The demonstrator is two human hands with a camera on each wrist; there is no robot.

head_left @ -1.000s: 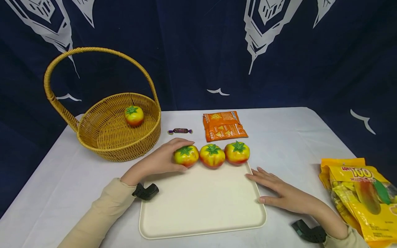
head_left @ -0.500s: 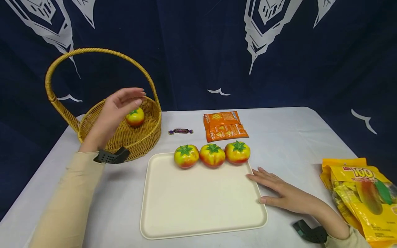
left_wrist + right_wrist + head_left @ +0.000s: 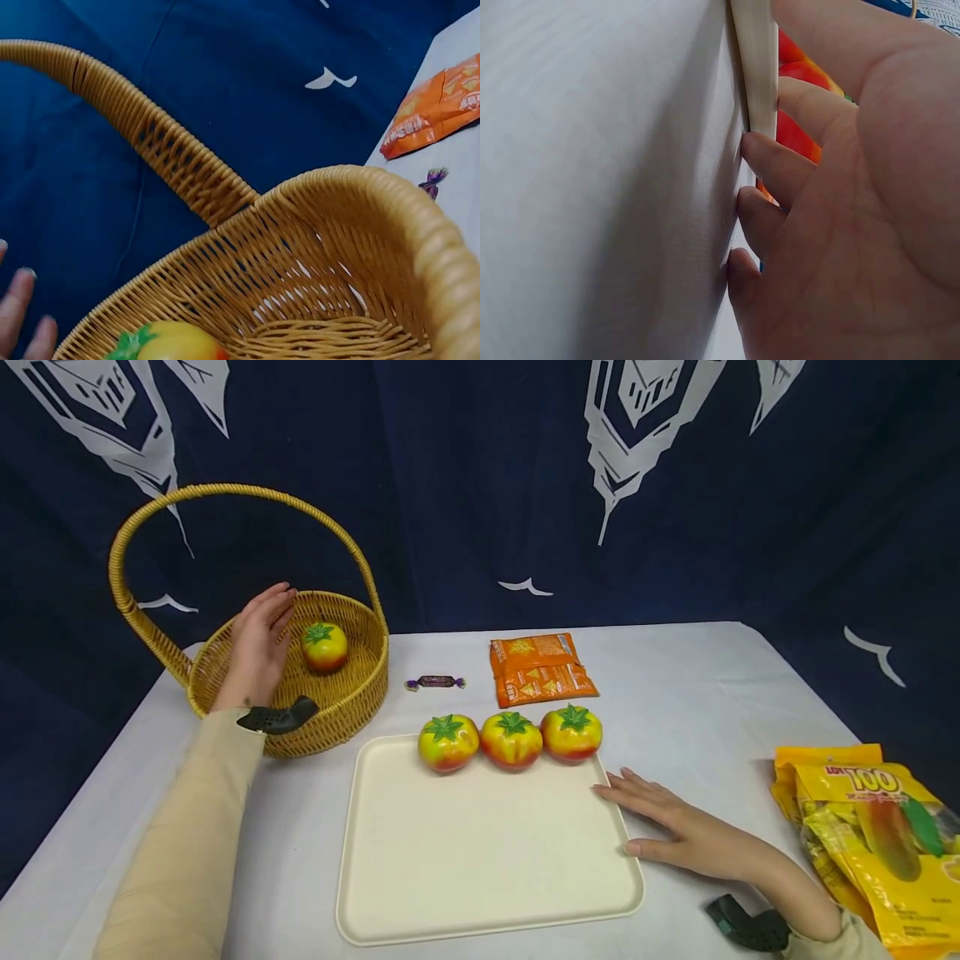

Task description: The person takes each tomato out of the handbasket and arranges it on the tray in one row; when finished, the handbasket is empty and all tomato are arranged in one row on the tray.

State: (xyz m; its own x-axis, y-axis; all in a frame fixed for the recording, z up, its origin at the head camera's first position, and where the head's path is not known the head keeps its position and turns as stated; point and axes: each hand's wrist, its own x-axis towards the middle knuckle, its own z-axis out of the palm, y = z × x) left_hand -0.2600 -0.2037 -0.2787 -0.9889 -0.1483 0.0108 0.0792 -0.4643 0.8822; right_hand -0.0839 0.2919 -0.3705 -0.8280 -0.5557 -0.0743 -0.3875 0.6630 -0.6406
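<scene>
My left hand [image 3: 258,643] reaches into the wicker basket [image 3: 330,714], under its arched handle, fingers loosely extended and holding nothing. Just right of it in the basket lies a yellow-and-red tomato [image 3: 325,648] with green leaves. In the left wrist view, fingertips [image 3: 16,304] show at the lower left, near that tomato [image 3: 178,341]. Three similar tomatoes, left [image 3: 447,744], middle [image 3: 511,742] and right [image 3: 571,734], line the far edge of the cream tray [image 3: 491,860]. My right hand [image 3: 686,827] rests at the tray's right edge, fingers spread, thumb at the rim.
Behind the tomatoes lie an orange snack packet [image 3: 542,670] and a small purple wrapped candy [image 3: 435,682]. Yellow candy bags [image 3: 873,835] sit at the right. A dark blue patterned curtain [image 3: 465,485] hangs behind the white-covered table [image 3: 697,693].
My left hand has left the leftmost tomato on the tray, moved up over the basket, then lower and leftward beside the tomato there. The right hand stays at the tray's edge.
</scene>
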